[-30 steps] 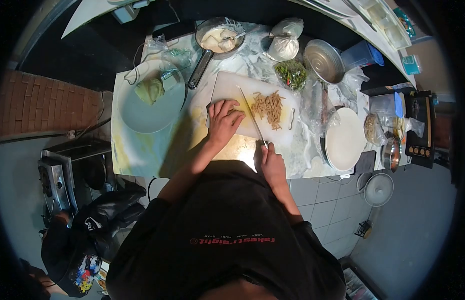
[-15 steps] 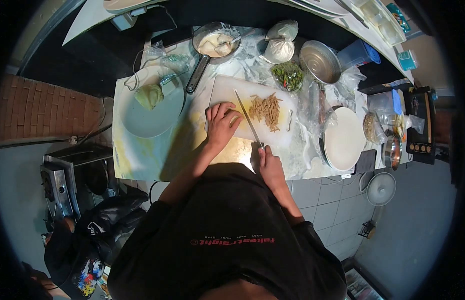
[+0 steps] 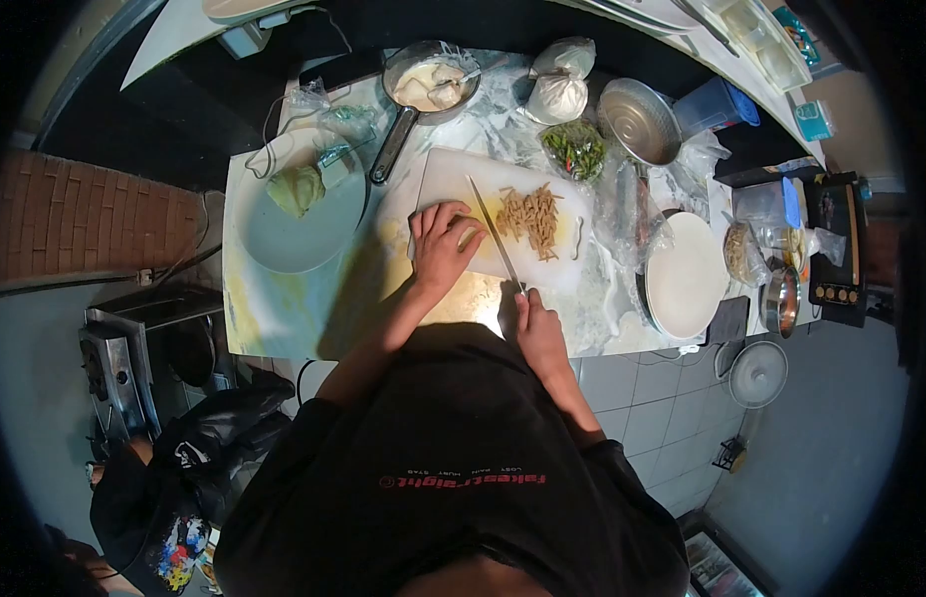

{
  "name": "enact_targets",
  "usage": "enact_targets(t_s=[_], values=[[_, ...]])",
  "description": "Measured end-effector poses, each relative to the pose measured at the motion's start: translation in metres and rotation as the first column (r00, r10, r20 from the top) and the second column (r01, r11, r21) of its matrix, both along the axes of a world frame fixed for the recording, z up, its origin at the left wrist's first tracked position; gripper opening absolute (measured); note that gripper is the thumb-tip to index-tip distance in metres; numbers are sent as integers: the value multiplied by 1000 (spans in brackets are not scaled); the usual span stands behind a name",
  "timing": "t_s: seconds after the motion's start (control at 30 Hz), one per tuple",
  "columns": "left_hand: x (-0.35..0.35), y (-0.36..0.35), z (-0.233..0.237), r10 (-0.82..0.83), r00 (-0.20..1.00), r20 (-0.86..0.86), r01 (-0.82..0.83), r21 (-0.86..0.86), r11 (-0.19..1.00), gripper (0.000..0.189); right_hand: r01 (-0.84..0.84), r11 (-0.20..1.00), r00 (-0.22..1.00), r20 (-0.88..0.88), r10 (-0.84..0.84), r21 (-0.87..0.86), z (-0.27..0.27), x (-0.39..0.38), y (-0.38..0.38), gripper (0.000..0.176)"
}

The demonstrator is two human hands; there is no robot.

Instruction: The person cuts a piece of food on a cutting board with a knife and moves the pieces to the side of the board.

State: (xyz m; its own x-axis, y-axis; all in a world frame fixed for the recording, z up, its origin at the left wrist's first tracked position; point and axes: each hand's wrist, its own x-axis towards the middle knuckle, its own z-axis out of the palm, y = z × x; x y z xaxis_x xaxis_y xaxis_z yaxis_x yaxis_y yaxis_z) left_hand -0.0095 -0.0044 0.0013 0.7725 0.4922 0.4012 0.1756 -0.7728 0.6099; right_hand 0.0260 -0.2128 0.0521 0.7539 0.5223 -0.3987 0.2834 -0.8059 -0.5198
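My right hand (image 3: 541,336) is wrapped round the handle of a long knife (image 3: 495,231), whose blade points away from me across the white cutting board (image 3: 448,174). To the right of the blade lies a pile of thin brown strips (image 3: 529,219). My left hand (image 3: 444,249) rests on the board's left part, left of the blade, with its fingers bent and pressed together. Whatever is under those fingers is hidden or too small to name.
A pale blue plate (image 3: 304,234) with a cabbage piece (image 3: 297,189) stands left. Behind are a pan (image 3: 431,85), a bag of green chillies (image 3: 574,149) and a metal bowl (image 3: 639,122). A white plate (image 3: 686,277) sits right. Another person (image 3: 174,478) is at lower left.
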Motion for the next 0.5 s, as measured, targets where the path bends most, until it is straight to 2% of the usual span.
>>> enact_targets(t_s=[0.5], values=[[2,0,0,26,1000,12,-26,37,999,10,-34,999,999,15,33,19,-3,1,0,40]])
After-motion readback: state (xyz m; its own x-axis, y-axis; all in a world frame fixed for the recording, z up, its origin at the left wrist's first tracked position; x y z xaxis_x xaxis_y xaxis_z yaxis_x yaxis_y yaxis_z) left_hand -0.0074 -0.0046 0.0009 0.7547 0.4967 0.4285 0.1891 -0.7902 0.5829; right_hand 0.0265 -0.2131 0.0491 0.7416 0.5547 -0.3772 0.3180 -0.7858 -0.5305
